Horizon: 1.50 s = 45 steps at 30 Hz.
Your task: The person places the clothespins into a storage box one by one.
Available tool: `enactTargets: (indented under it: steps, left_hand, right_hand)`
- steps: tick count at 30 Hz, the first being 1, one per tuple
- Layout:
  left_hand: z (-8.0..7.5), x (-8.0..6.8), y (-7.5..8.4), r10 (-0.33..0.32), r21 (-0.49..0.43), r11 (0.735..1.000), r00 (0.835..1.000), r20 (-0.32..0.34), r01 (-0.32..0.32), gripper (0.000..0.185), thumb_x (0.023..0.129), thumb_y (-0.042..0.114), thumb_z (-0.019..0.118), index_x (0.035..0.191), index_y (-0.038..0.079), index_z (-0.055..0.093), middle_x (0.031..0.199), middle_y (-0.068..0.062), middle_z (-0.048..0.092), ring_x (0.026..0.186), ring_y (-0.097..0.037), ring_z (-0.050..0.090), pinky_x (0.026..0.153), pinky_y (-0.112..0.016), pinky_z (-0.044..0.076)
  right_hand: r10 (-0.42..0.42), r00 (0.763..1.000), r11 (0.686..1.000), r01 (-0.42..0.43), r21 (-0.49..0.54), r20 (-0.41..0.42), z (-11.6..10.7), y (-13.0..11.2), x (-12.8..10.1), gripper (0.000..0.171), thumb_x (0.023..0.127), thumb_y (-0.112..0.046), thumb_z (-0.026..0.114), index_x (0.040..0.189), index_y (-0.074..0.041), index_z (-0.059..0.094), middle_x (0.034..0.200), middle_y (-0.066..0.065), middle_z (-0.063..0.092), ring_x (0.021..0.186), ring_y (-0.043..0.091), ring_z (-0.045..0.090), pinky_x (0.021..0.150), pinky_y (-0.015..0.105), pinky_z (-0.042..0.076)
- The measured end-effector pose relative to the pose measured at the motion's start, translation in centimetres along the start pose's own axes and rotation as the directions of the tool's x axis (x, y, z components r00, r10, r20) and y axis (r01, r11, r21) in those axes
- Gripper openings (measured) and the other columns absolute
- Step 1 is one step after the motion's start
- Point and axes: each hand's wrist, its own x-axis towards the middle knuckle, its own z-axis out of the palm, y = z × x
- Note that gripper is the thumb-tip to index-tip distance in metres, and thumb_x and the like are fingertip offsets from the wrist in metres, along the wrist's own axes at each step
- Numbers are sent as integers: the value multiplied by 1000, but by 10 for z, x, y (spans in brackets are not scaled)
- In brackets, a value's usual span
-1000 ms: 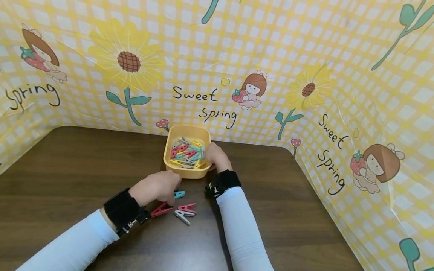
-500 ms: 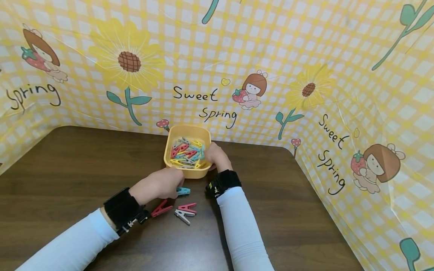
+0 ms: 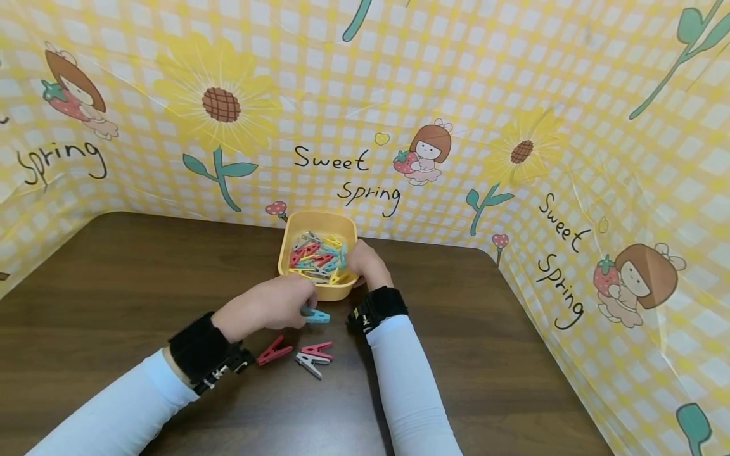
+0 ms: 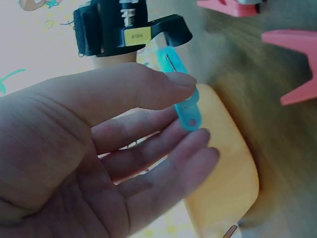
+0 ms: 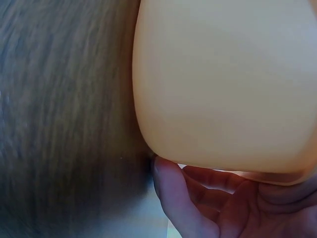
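Between thumb and fingers, my left hand pinches a light blue clothespin just in front of the yellow plastic box. In the left wrist view the clothespin shows under the thumb tip, partly covered by it. Several red, yellow, blue and grey clothespins lie jumbled inside the box. My right hand grips the box at its right side. The right wrist view has that hand's thumb low against the box wall, its other fingers curled and partly hidden.
Nearer me on the dark wooden table lie a red clothespin on the left, another red clothespin and a grey clothespin close together. A yellow checked cloth rises behind the box and along both sides.
My left hand has shifted slightly right and toward the box with the blue clothespin, away from the left red clothespin. The right hand and box have stayed in place.
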Motion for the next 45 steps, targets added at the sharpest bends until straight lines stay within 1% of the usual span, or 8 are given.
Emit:
enactTargets:
  steps: [4, 9, 13, 16, 19, 23, 31, 45]
  left_hand:
    - [-6, 2, -3, 84, -15, 996, 990, -111, -87, 11, 90, 6, 84, 100, 7, 80, 93, -4, 76, 82, -15, 66, 74, -32, 59]
    - [-29, 9, -10, 103, -24, 993, 931, -350, -119, 21, 91, 9, 82, 111, 3, 82, 109, -11, 82, 102, -27, 76, 93, -48, 65]
    - [-56, 28, -30, -37, -104, 995, 922, -386, -4, 27, 98, 18, 80, 118, 2, 81, 114, -15, 81, 106, -31, 74, 95, -49, 63]
    - [-68, 52, -56, -150, -152, 983, 912, -381, 99, 22, 99, 19, 76, 110, 0, 81, 101, -15, 79, 90, -26, 71, 79, -40, 62]
    - [-70, 77, -79, -248, -152, 968, 876, -414, 202, 20, 97, 14, 74, 81, 1, 74, 73, -8, 64, 64, -20, 57, 58, -30, 48]
    - [-66, 104, -94, -318, -84, 945, 836, -447, 315, 30, 95, 12, 77, 72, 7, 58, 73, -6, 56, 66, -22, 55, 58, -33, 48]
    - [-56, 133, -90, -294, 72, 932, 857, -423, 355, 13, 99, 1, 63, 102, -4, 75, 121, -29, 75, 105, -46, 76, 87, -61, 66]
    - [-41, 145, -102, -280, 100, 930, 860, -426, 353, 18, 99, 3, 65, 112, -5, 75, 120, -28, 76, 105, -45, 76, 85, -58, 66]
  right_hand:
    - [-35, 999, 999, 35, -12, 28, -7, -11, -28, 34, 112, -9, 40, 143, 2, 51, 115, 25, 65, 80, 37, 75, 63, 50, 68]
    - [-42, 999, 999, 42, -12, 23, -9, -13, -39, 27, 112, -8, 40, 132, 2, 54, 113, 24, 64, 85, 37, 75, 65, 50, 69]
    - [-8, 999, 999, 7, 32, 36, -8, -8, -23, 31, 113, -12, 44, 141, -4, 52, 120, 21, 65, 90, 37, 76, 68, 51, 69]
    - [-6, 1000, 1000, 5, 17, 27, -5, 1, -8, 32, 112, -16, 46, 142, -7, 53, 119, 17, 67, 86, 32, 76, 63, 47, 68]
    - [-22, 1000, 1000, 22, -18, 22, -7, 0, -13, 31, 113, -15, 43, 140, -2, 53, 116, 19, 67, 84, 32, 75, 62, 46, 68]
    - [-26, 999, 1000, 27, -17, 38, -12, -10, -28, 34, 113, -12, 42, 143, 0, 49, 120, 22, 65, 85, 35, 75, 63, 48, 68]
    - [-8, 999, 1000, 8, -13, 37, -7, 1, -5, 36, 114, -20, 45, 148, -9, 49, 121, 16, 66, 84, 29, 74, 62, 44, 68]
    - [1, 999, 1000, 0, -25, 39, -12, -12, -29, 32, 115, -18, 41, 141, -1, 51, 117, 20, 67, 81, 31, 76, 61, 44, 68]
